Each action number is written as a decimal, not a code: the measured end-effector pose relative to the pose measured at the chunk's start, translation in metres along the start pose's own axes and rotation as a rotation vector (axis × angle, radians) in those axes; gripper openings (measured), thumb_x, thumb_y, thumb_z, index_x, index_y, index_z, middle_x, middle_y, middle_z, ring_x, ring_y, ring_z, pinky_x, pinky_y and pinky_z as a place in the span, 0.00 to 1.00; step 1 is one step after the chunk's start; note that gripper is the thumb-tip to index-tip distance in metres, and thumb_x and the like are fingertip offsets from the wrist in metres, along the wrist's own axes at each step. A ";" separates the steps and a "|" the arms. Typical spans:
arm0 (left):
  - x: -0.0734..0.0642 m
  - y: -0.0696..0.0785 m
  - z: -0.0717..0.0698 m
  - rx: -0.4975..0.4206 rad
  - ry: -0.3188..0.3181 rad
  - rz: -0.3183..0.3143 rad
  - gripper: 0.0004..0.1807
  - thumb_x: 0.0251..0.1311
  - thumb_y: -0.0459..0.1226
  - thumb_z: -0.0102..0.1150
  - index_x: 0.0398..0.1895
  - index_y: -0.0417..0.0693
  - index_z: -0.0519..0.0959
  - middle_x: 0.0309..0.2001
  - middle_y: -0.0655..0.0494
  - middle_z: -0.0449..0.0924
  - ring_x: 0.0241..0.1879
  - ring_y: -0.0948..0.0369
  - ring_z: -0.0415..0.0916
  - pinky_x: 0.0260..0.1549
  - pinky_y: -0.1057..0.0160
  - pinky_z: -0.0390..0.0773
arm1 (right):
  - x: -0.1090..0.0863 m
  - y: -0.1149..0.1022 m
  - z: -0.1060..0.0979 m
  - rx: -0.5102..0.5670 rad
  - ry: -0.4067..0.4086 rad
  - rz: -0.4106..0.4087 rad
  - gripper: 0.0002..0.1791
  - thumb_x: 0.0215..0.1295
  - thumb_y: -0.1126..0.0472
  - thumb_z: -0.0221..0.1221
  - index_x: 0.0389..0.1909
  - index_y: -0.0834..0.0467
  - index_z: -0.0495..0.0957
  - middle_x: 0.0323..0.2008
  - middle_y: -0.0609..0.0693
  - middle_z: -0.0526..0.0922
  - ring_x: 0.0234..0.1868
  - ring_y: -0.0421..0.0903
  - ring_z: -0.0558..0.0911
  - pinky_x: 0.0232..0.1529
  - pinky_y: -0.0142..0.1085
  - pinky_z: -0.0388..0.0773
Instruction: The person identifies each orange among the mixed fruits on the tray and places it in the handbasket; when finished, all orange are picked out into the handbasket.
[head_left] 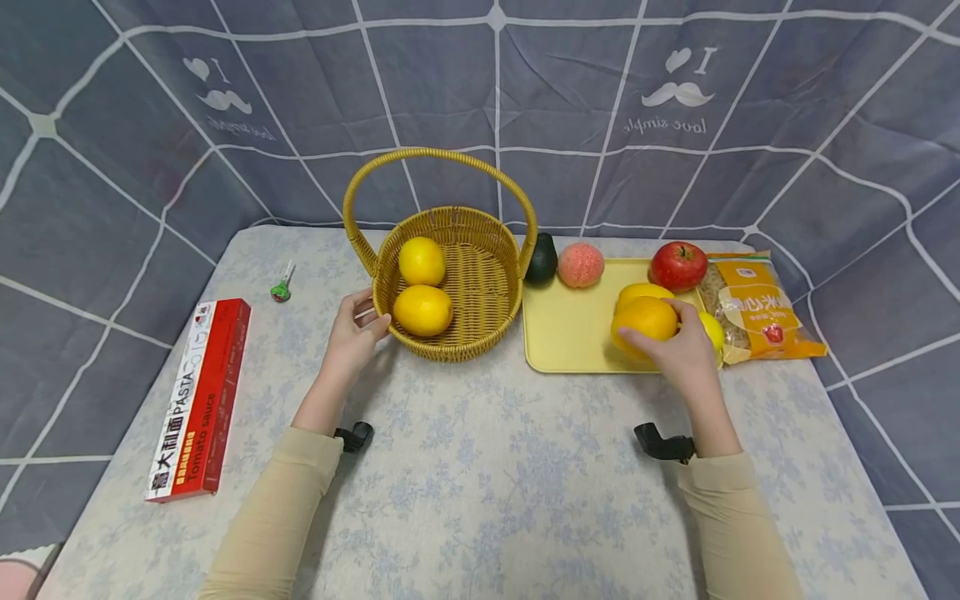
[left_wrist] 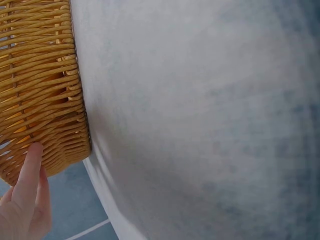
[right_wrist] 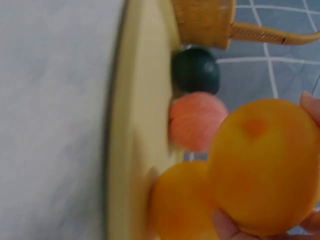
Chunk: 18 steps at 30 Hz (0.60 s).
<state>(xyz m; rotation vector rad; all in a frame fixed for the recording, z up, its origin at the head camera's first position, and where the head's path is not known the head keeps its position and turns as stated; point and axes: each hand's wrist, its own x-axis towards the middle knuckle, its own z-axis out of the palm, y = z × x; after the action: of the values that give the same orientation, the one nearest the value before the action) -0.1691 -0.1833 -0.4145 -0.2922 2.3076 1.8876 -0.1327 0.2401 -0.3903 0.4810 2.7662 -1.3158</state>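
In the head view my right hand (head_left: 686, 346) grips a round orange (head_left: 643, 323) between thumb and fingers, over the yellow tray (head_left: 570, 333). The right wrist view has this orange (right_wrist: 265, 167) large and close, raised off the tray. Another orange-yellow fruit (head_left: 643, 292) lies just behind it, partly covered. My left hand (head_left: 352, 333) is at the left side of the wicker basket (head_left: 480, 342), a straight digit touching its woven wall (left_wrist: 45, 100). Two yellow fruits, one round (head_left: 422, 262) and one longer (head_left: 423, 311), lie inside the basket's left half.
A red apple (head_left: 678, 266), a pink peach (head_left: 581, 265) and an avocado (head_left: 541, 260) sit along the tray's back. A yellow-green fruit (head_left: 712, 331) shows behind the right hand. Beside it lies an orange food bag (head_left: 765, 308). Far left are a pasta box (head_left: 198, 400) and lollipop (head_left: 281, 290).
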 end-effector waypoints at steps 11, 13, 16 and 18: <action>0.000 0.002 0.001 0.016 0.008 -0.007 0.34 0.73 0.33 0.49 0.78 0.47 0.49 0.73 0.42 0.54 0.71 0.49 0.59 0.65 0.53 0.75 | -0.001 -0.050 0.020 0.119 -0.062 -0.161 0.49 0.54 0.43 0.71 0.72 0.57 0.59 0.67 0.59 0.66 0.61 0.59 0.69 0.63 0.52 0.70; -0.001 0.002 0.000 0.021 0.007 -0.008 0.34 0.73 0.33 0.49 0.78 0.47 0.49 0.73 0.42 0.54 0.72 0.50 0.59 0.65 0.53 0.74 | 0.002 -0.057 0.027 0.126 -0.093 -0.180 0.48 0.53 0.43 0.71 0.71 0.56 0.60 0.66 0.57 0.67 0.61 0.58 0.69 0.61 0.50 0.71; -0.002 0.002 0.000 0.023 0.001 -0.009 0.34 0.73 0.34 0.48 0.78 0.47 0.48 0.73 0.42 0.54 0.72 0.50 0.58 0.66 0.53 0.74 | 0.007 -0.067 0.039 0.152 -0.150 -0.212 0.48 0.52 0.44 0.72 0.71 0.55 0.61 0.66 0.56 0.68 0.62 0.57 0.69 0.59 0.49 0.72; -0.002 0.002 0.000 0.022 -0.003 -0.008 0.34 0.73 0.34 0.48 0.78 0.47 0.48 0.73 0.42 0.54 0.72 0.50 0.58 0.66 0.53 0.73 | 0.010 -0.074 0.048 0.168 -0.183 -0.232 0.48 0.52 0.43 0.73 0.71 0.54 0.62 0.66 0.54 0.68 0.62 0.56 0.69 0.60 0.48 0.74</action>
<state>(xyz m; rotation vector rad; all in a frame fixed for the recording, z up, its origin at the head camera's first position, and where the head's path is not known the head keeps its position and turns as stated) -0.1674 -0.1829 -0.4124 -0.2955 2.3205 1.8567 -0.1682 0.1621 -0.3669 0.0391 2.6349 -1.5606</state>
